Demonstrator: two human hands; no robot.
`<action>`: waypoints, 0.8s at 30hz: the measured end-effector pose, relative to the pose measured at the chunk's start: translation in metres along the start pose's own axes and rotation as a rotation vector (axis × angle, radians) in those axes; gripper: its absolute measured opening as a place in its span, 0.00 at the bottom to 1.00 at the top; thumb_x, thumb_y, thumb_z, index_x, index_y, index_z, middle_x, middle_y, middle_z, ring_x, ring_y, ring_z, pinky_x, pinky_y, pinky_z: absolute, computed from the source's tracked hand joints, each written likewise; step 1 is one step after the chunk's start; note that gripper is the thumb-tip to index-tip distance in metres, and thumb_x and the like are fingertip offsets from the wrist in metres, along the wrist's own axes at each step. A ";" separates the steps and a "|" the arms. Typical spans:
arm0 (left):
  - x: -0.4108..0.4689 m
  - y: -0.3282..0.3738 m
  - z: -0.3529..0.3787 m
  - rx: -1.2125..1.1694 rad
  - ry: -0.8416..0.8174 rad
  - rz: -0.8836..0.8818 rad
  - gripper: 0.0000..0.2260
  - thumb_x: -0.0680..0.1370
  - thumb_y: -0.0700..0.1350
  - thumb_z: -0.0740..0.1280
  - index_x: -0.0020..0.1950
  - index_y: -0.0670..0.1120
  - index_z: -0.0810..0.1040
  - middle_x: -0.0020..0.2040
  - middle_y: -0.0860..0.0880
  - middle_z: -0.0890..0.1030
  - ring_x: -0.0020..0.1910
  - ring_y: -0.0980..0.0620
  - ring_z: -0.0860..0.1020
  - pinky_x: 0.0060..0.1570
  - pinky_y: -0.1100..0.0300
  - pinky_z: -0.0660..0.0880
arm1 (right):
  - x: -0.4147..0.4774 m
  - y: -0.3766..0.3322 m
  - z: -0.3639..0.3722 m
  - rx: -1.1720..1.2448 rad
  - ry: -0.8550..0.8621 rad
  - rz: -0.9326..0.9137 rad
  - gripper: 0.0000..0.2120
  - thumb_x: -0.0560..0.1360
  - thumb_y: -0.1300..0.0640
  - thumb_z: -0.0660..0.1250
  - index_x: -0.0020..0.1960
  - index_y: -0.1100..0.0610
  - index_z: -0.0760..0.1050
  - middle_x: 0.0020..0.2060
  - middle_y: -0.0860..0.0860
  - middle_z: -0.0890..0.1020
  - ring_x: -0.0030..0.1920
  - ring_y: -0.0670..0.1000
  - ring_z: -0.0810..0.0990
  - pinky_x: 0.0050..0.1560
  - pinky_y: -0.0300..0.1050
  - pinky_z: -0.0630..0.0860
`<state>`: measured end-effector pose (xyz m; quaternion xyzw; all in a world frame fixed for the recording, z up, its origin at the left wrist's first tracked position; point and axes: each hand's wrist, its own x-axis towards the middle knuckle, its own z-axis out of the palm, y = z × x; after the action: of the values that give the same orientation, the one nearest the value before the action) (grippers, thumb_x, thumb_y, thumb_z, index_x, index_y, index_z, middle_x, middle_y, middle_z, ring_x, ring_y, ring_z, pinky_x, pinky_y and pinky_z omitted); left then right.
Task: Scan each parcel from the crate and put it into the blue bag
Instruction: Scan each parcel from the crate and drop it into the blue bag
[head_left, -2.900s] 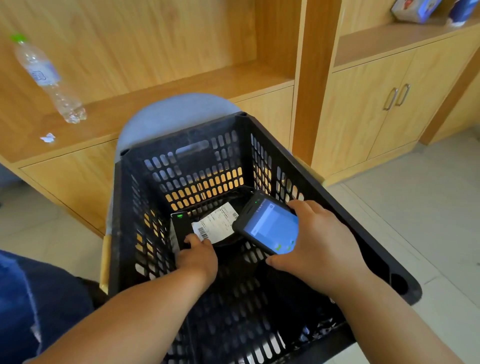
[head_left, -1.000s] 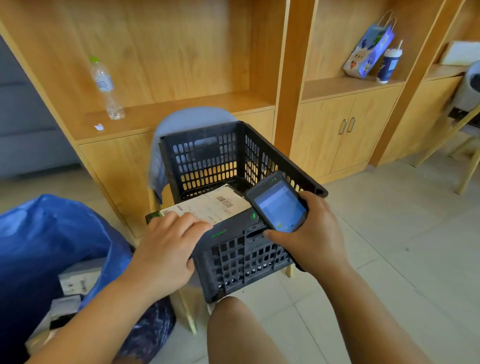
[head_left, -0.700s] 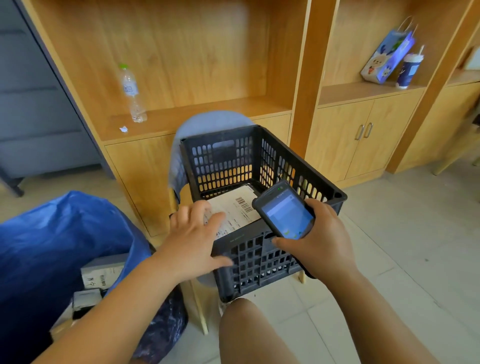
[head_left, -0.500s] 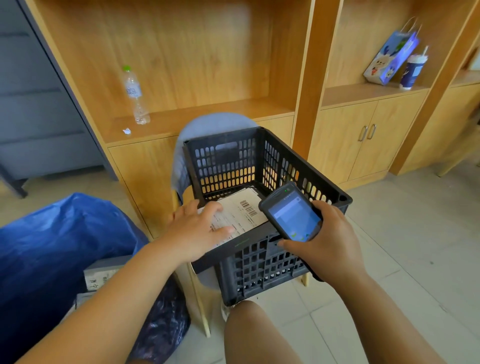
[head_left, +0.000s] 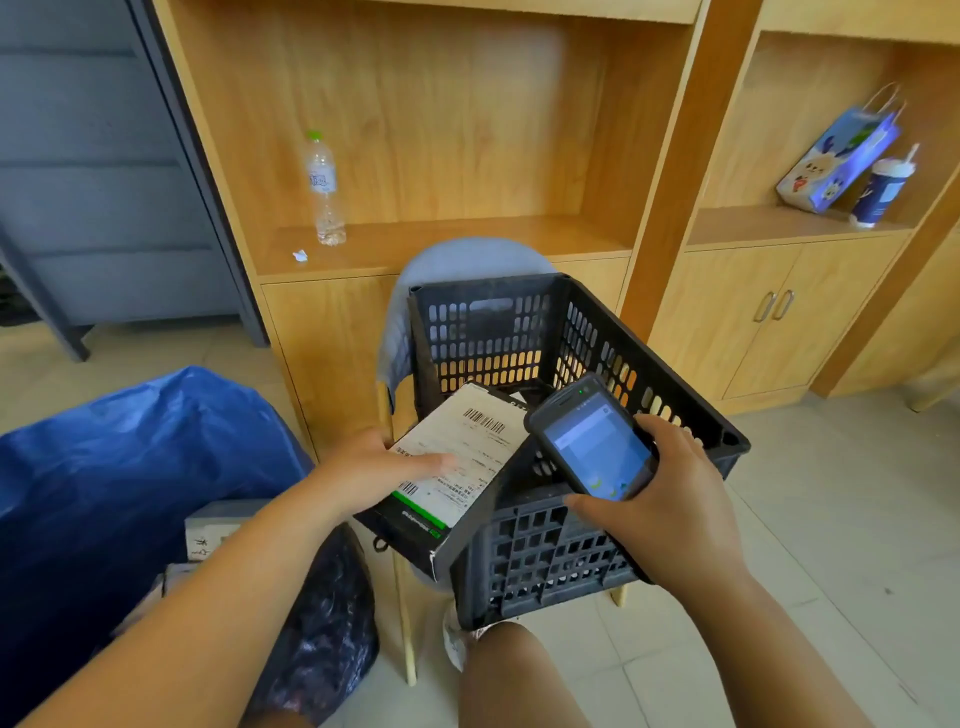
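Over the near corner of the crate (head_left: 545, 551), your left hand (head_left: 374, 467) holds the labelled parcel (head_left: 462, 457); beside it, your right hand (head_left: 670, 504) grips the handheld scanner (head_left: 592, 441); the blue bag (head_left: 130, 457) sits left.

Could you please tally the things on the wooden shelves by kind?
Water bottle: 1
Paper gift bag: 1
Lidded cup with straw: 1
White paper scrap: 1
Total: 4

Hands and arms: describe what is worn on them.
The left hand and right hand are bare: no gloves, rings or watch show. The left forearm and right forearm are bare too, with no sleeve in view.
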<state>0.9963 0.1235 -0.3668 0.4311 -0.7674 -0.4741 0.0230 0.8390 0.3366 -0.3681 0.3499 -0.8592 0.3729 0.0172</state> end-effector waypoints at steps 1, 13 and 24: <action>-0.002 -0.007 -0.002 -0.086 0.037 0.000 0.11 0.72 0.57 0.72 0.46 0.51 0.80 0.42 0.52 0.85 0.41 0.55 0.83 0.41 0.61 0.77 | 0.001 -0.005 0.002 0.000 -0.004 -0.016 0.44 0.59 0.46 0.81 0.69 0.53 0.66 0.52 0.44 0.69 0.52 0.45 0.69 0.47 0.40 0.70; -0.047 -0.108 -0.050 -0.736 0.627 0.037 0.11 0.76 0.35 0.67 0.58 0.42 0.75 0.50 0.46 0.82 0.46 0.51 0.81 0.36 0.65 0.78 | 0.005 -0.086 0.054 -0.068 -0.224 -0.234 0.42 0.58 0.44 0.81 0.66 0.54 0.67 0.50 0.44 0.68 0.50 0.46 0.69 0.47 0.45 0.72; -0.074 -0.179 -0.072 -0.662 0.813 -0.003 0.16 0.72 0.35 0.73 0.58 0.46 0.77 0.51 0.51 0.82 0.49 0.55 0.81 0.45 0.61 0.76 | -0.010 -0.153 0.102 -0.301 -0.479 -0.434 0.39 0.59 0.40 0.77 0.64 0.52 0.66 0.58 0.47 0.70 0.54 0.49 0.74 0.48 0.44 0.75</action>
<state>1.1894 0.0916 -0.4338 0.5510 -0.5050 -0.4856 0.4534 0.9642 0.2031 -0.3484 0.5953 -0.7899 0.1369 -0.0547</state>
